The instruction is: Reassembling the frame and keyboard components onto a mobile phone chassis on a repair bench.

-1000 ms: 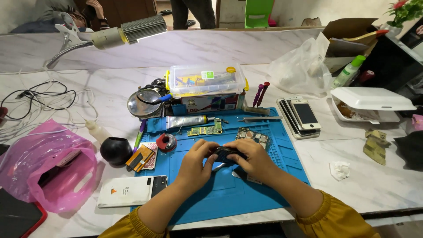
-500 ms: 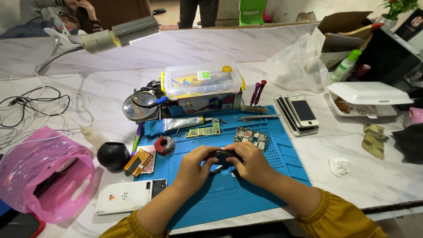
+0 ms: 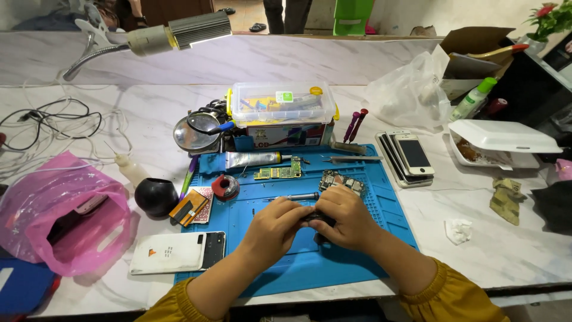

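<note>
Blue mat lies under both hands. Left hand and right hand meet over it, fingers curled tight around a small dark part, just below a screwdriver and circuit board.

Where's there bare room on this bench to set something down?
Free: marble between the mat's right edge and the crumpled tissue, and the mat's near strip under the wrists. Crowded: the mat's far edge, with boards, tube, and box, and the phone stack.
</note>
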